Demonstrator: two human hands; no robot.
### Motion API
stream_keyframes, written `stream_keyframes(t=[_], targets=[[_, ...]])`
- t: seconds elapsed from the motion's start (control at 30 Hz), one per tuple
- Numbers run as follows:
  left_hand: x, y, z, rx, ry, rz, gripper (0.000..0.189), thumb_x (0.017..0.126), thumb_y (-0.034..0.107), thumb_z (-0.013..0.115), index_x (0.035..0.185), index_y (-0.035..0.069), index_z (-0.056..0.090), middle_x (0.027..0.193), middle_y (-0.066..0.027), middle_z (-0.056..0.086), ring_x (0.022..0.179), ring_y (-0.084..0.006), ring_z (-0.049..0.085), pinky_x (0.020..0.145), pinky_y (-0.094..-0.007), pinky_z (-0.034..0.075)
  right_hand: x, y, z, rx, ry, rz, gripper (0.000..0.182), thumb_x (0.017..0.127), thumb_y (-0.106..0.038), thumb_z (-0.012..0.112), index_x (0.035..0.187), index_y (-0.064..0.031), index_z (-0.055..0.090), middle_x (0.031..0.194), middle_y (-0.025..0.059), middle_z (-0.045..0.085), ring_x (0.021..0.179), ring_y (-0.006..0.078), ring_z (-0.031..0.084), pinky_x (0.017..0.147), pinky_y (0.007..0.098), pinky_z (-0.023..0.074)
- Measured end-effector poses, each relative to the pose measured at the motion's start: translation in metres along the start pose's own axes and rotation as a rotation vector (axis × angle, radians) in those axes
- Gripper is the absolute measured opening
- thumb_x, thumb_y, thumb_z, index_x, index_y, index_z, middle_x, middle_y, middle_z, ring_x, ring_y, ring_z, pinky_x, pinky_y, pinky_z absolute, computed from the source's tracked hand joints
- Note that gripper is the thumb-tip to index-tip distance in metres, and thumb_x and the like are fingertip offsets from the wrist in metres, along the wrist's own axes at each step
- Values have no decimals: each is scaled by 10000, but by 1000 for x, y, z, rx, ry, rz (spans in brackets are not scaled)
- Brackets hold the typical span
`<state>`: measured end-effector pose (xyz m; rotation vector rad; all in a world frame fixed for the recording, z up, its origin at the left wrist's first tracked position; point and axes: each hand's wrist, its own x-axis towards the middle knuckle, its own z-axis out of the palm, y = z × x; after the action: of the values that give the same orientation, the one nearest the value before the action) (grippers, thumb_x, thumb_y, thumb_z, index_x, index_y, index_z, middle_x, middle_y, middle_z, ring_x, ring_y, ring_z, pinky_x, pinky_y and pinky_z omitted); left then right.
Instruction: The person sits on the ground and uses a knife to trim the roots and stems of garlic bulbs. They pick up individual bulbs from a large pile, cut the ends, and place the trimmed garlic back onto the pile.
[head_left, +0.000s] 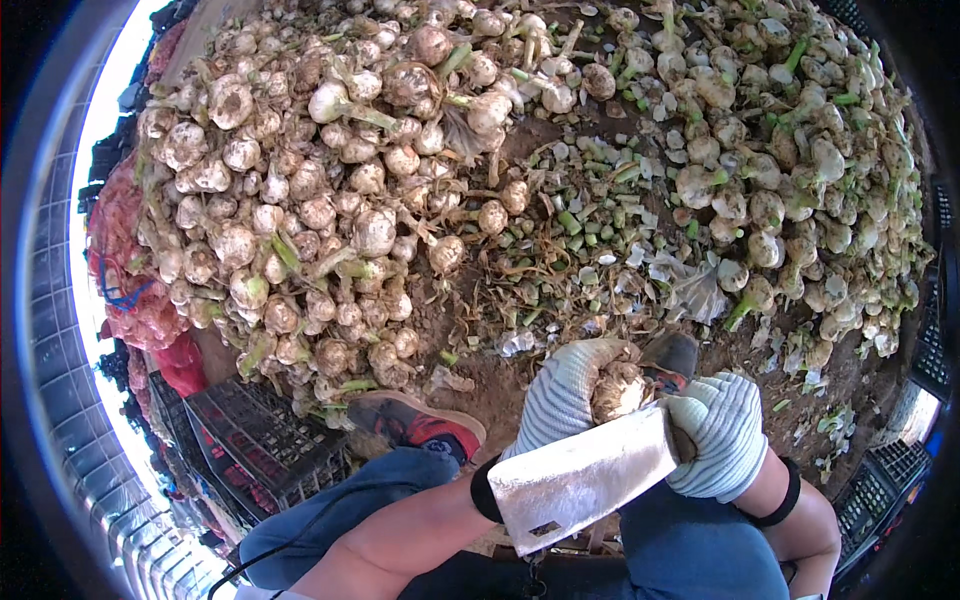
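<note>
My left hand (559, 394), in a striped knit glove, grips a soil-stained garlic bulb (619, 391). A wide metal cleaver (585, 472) is in my right hand (716, 435), which wears the same kind of glove and closes around the handle end. The blade slants across in front of my left wrist, its upper edge just below the bulb; whether blade and bulb touch, I cannot tell. Beyond my hands, cut green stem pieces and dry skins (585, 232) are strewn over the soil.
A heap of dirty garlic bulbs (232, 247) lies to the left, and another garlic heap (795, 225) with short stems to the right. Black plastic crates (262, 442) and a red mesh sack (139, 307) stand at left. Another crate (881, 484) is at lower right.
</note>
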<state>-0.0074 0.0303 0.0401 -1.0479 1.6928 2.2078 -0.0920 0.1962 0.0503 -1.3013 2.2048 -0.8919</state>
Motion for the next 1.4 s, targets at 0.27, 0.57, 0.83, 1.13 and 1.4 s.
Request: stream_keyframes(t=[0.27, 0.57, 0.83, 1.13, 1.4], targets=[[22, -38, -14, 198, -275, 82, 182, 865, 133, 582, 973, -13, 592, 838, -116, 629, 708, -188, 629, 614, -289, 544, 7, -11, -4, 21, 44, -11, 280, 567, -222, 688, 787, -65, 617, 596, 77, 510, 522, 297, 532, 486, 414, 405], [5, -25, 12, 395, 228, 651, 321, 688, 284, 732, 872, 32, 656, 679, -111, 635, 566, -257, 609, 527, -333, 473, 3, -8, -5, -102, 60, -40, 294, 579, -192, 686, 831, -54, 623, 667, 85, 564, 573, 294, 562, 511, 410, 412], [2, -3, 2, -27, -118, 353, 305, 725, 239, 727, 928, 22, 660, 783, -86, 676, 677, -211, 652, 618, -309, 500, 0, 7, -6, -156, 142, 0, 316, 546, -181, 666, 827, -51, 605, 644, 64, 517, 567, 282, 526, 522, 403, 384], [-19, -5, 10, -483, -254, 41, 394, 800, 164, 650, 1142, -14, 571, 1034, -113, 660, 924, -170, 643, 804, -293, 511, -12, 22, -2, -187, 178, 31, 284, 561, -199, 697, 783, -75, 569, 597, 69, 455, 526, 289, 483, 497, 404, 352], [-18, 6, 10, 118, 104, 333, 299, 734, 112, 699, 1010, 17, 631, 926, -130, 677, 787, -216, 667, 690, -311, 520, -30, 58, 19, -181, 289, 62, 334, 575, -247, 722, 815, -53, 596, 646, 96, 543, 568, 293, 547, 561, 390, 439]])
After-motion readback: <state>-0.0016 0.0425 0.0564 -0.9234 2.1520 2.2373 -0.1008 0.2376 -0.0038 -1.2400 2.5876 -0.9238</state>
